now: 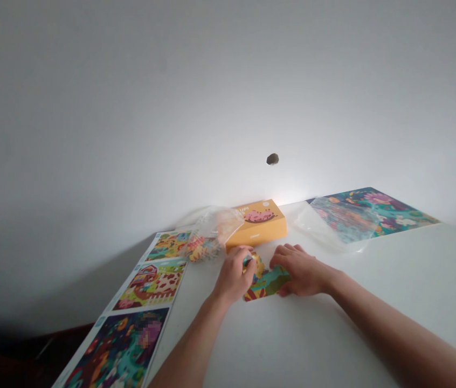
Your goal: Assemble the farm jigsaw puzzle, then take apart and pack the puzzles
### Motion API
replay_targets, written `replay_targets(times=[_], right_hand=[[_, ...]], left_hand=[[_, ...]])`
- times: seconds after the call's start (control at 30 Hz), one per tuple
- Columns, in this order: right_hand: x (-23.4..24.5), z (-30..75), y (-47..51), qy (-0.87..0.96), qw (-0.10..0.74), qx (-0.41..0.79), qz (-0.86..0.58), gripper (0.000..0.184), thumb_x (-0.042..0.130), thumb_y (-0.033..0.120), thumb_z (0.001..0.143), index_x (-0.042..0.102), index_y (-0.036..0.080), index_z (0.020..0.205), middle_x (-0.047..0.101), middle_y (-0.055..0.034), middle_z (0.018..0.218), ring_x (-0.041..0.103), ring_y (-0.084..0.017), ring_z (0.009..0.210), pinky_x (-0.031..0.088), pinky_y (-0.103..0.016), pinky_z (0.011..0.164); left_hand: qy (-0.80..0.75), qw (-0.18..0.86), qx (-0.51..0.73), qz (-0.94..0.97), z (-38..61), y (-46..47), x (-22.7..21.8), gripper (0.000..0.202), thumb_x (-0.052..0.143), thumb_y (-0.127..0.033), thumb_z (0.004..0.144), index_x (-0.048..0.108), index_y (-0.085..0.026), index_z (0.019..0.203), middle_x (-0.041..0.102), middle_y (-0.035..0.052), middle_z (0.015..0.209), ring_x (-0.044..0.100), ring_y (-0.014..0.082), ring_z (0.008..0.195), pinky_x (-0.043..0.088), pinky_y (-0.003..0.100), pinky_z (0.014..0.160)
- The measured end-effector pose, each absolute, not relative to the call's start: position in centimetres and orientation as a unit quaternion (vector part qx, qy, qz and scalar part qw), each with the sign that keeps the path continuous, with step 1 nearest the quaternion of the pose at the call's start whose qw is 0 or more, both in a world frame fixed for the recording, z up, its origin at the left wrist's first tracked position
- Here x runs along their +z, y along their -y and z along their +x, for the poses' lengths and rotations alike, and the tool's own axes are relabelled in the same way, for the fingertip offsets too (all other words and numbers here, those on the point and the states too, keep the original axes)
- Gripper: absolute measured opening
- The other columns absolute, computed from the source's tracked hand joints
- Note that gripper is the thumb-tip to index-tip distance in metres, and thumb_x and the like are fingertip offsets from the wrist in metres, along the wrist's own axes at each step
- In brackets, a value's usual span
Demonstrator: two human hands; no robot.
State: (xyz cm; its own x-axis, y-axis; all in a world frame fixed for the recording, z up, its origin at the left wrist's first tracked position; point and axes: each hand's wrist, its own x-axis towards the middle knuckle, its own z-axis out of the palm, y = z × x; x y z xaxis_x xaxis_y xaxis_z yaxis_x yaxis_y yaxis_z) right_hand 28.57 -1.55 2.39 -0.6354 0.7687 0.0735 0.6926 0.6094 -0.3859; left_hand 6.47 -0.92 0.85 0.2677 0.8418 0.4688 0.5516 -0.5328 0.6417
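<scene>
A partly visible jigsaw puzzle [267, 284] in green, yellow and red lies flat on the white table, between my two hands. My left hand [234, 272] is at its upper left, fingers bent and closed on a small puzzle piece [247, 260] with teal and dark colours. The fingers cover most of that piece. My right hand [301, 270] grips the puzzle's right side, its fingertips on the top edge and its thumb lower down. Part of the right side is hidden under this hand.
Behind the hands stands an orange box [258, 234]. Left of it rests a clear plastic bag [206, 245] of puzzle pieces. Picture sheets [153, 283] line the table's left edge. A large poster [398, 213] lies back right, partly under clear plastic [333, 229]. The wall [212, 108] has a hole [272, 159].
</scene>
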Motion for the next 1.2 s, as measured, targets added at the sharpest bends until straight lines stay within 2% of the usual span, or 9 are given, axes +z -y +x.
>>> replay_targets(times=[0.13, 0.27, 0.43, 0.6, 0.7, 0.87, 0.97, 1.1, 1.2], right_hand=[[2.0, 28.7, 1.2, 0.886, 0.125, 0.185, -0.407, 0.060, 0.083, 0.037, 0.058, 0.058, 0.022, 0.109, 0.060, -0.0072, 0.104, 0.054, -0.027, 0.099, 0.035, -0.040, 0.090], [1.8, 28.6, 1.1, 0.880, 0.130, 0.196, -0.413, 0.067, 0.084, 0.037, 0.056, 0.056, 0.021, 0.114, 0.058, -0.0075, 0.106, 0.054, -0.027, 0.101, 0.035, -0.041, 0.092], [2.0, 28.5, 1.2, 0.884, 0.113, 0.192, -0.410, 0.046, 0.081, 0.038, 0.059, 0.062, 0.021, 0.097, 0.057, -0.0068, 0.102, 0.055, -0.026, 0.095, 0.036, -0.039, 0.087], [1.7, 28.0, 1.1, 0.879, 0.169, 0.205, -0.395, 0.035, 0.075, 0.033, 0.066, 0.060, 0.019, 0.094, 0.060, -0.0053, 0.096, 0.055, -0.023, 0.092, 0.036, -0.036, 0.085], [1.5, 27.6, 1.1, 0.855, 0.209, 0.235, -0.412, 0.020, 0.070, 0.029, 0.070, 0.058, 0.018, 0.082, 0.058, -0.0009, 0.082, 0.052, -0.016, 0.076, 0.037, -0.028, 0.074], [1.5, 27.2, 1.3, 0.789, 0.241, 0.345, -0.447, 0.019, 0.065, 0.031, 0.072, 0.052, 0.018, 0.071, 0.046, 0.0057, 0.062, 0.038, -0.009, 0.057, 0.029, -0.022, 0.052], [1.5, 27.0, 1.2, 0.764, 0.271, 0.374, -0.450, 0.021, 0.064, 0.029, 0.072, 0.047, 0.018, 0.067, 0.042, 0.0064, 0.060, 0.036, -0.008, 0.056, 0.028, -0.022, 0.051], [1.5, 27.0, 1.0, 0.752, 0.302, 0.368, -0.456, 0.015, 0.063, 0.028, 0.074, 0.052, 0.018, 0.074, 0.050, 0.0046, 0.066, 0.040, -0.010, 0.060, 0.033, -0.023, 0.054], [1.4, 27.0, 1.0, 0.748, 0.309, 0.362, -0.463, 0.015, 0.062, 0.031, 0.077, 0.054, 0.019, 0.077, 0.053, 0.0039, 0.065, 0.042, -0.010, 0.059, 0.034, -0.024, 0.054]], left_hand=[[-0.464, 0.164, 0.333, 0.805, 6.8, 1.0, 0.4, 0.014, 0.057, -0.021, 0.081, 0.067, -0.020, 0.090, 0.067, 0.0110, 0.099, 0.059, 0.0271, 0.100, 0.043, 0.042, 0.092], [-0.473, 0.187, 0.343, 0.789, 6.8, 0.9, 0.2, 0.009, 0.061, -0.023, 0.077, 0.067, -0.020, 0.084, 0.065, 0.0097, 0.096, 0.058, 0.0274, 0.097, 0.043, 0.043, 0.091], [-0.450, 0.268, 0.421, 0.740, 6.8, 0.7, 0.3, 0.009, 0.064, -0.025, 0.077, 0.067, -0.019, 0.083, 0.061, 0.0077, 0.096, 0.059, 0.0242, 0.096, 0.045, 0.036, 0.089], [-0.434, 0.347, 0.468, 0.687, 6.8, 0.5, 0.6, 0.013, 0.066, -0.029, 0.077, 0.068, -0.016, 0.081, 0.062, 0.0096, 0.102, 0.058, 0.0248, 0.102, 0.043, 0.035, 0.094], [-0.431, 0.411, 0.477, 0.646, 6.8, 0.4, 0.4, 0.020, 0.067, -0.032, 0.078, 0.069, -0.015, 0.087, 0.064, 0.0105, 0.108, 0.059, 0.0251, 0.103, 0.044, 0.034, 0.091], [-0.420, 0.471, 0.496, 0.597, 6.8, 0.5, 0.3, 0.035, 0.072, -0.036, 0.075, 0.069, -0.014, 0.103, 0.062, 0.0114, 0.121, 0.060, 0.0241, 0.104, 0.046, 0.030, 0.086], [-0.421, 0.470, 0.507, 0.588, 6.9, 0.4, 0.2, 0.035, 0.074, -0.033, 0.073, 0.070, -0.014, 0.102, 0.066, 0.0100, 0.111, 0.061, 0.0222, 0.098, 0.047, 0.029, 0.083], [-0.436, 0.456, 0.514, 0.581, 6.9, 0.0, -0.2, 0.027, 0.076, -0.033, 0.072, 0.071, -0.015, 0.091, 0.068, 0.0044, 0.086, 0.061, 0.0174, 0.081, 0.047, 0.026, 0.074], [-0.439, 0.471, 0.516, 0.565, 7.0, -0.1, -0.4, 0.026, 0.076, -0.033, 0.073, 0.070, -0.014, 0.089, 0.067, 0.0031, 0.079, 0.060, 0.0151, 0.073, 0.046, 0.024, 0.069]])
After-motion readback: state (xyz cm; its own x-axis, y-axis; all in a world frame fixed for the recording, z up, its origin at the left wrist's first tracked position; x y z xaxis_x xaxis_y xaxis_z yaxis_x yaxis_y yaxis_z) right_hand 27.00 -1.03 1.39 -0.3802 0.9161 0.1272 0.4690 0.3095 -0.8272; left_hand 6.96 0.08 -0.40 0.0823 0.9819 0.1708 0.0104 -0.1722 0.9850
